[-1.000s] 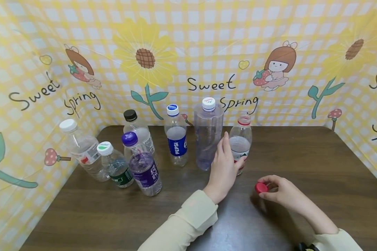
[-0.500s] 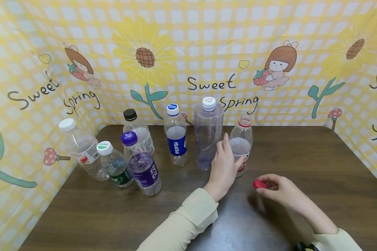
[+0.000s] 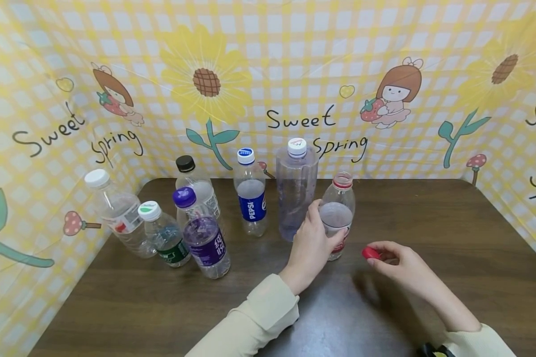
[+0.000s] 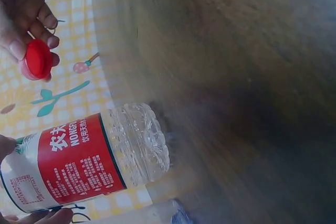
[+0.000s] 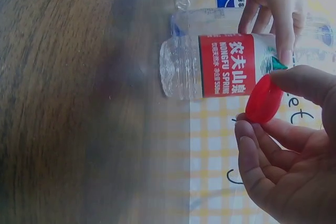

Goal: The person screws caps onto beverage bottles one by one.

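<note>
My left hand (image 3: 311, 244) grips an uncapped clear water bottle (image 3: 337, 215) around its middle, thumb on the near side. The bottle stands upright, or nearly so; its red-and-white label (image 4: 79, 158) shows in the left wrist view. Between thumb and fingers, my right hand (image 3: 404, 263) pinches a red bottle cap (image 3: 370, 253), to the right of the bottle and apart from it. In the right wrist view the cap (image 5: 264, 99) is tilted, seen near the label. Just left of the gripped bottle stands a large clear bottle with a white cap (image 3: 297, 148).
A Pepsi bottle (image 3: 251, 203) stands further left. Beyond it are a black-capped bottle (image 3: 185, 164), a purple-labelled bottle (image 3: 205, 245), a green-labelled bottle (image 3: 167, 243) and a white-capped bottle (image 3: 116, 213). A checked yellow cloth (image 3: 268, 64) hangs behind the brown table (image 3: 451, 223).
My left hand has closed round the uncapped bottle and brought it slightly nearer and to the left. The red cap has turned in my right fingers and risen a little.
</note>
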Action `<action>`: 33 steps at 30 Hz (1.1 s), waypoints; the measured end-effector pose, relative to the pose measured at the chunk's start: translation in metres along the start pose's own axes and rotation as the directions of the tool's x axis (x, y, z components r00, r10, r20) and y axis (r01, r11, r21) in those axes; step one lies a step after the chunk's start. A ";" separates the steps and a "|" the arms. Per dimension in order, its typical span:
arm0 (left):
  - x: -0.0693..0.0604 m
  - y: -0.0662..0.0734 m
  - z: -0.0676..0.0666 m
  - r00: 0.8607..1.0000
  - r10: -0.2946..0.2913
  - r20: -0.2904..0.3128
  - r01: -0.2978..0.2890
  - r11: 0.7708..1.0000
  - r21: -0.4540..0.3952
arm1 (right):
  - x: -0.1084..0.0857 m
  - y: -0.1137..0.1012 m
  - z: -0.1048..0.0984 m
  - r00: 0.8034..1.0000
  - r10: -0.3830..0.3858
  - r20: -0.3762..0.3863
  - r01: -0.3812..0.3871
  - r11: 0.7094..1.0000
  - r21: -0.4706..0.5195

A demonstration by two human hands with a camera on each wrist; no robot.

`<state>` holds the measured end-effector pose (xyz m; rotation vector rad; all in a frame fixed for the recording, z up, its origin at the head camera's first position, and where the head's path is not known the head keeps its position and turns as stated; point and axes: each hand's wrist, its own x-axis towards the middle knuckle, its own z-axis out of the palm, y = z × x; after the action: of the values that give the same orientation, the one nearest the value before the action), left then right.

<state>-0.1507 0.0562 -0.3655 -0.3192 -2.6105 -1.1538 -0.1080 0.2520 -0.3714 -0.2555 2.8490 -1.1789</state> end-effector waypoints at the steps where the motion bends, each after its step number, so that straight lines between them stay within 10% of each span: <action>1: -0.001 -0.001 -0.001 1.000 0.001 0.000 -0.001 1.000 -0.005 | 0.000 0.000 0.000 1.000 0.004 -0.003 -0.004 1.000 0.009; 17: -0.022 -0.010 -0.037 0.996 -0.032 0.087 0.036 0.998 -0.054 | 0.002 -0.010 -0.003 0.996 0.029 -0.079 -0.025 0.998 0.050; 33: -0.051 -0.025 -0.055 0.994 0.008 0.111 -0.002 0.998 -0.055 | 0.016 -0.054 -0.016 0.975 -0.120 -0.188 0.129 0.991 0.036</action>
<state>-0.1021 -0.0060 -0.3643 -0.4128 -2.6748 -1.2415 -0.1177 0.2226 -0.3217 -0.3449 2.9965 -1.3612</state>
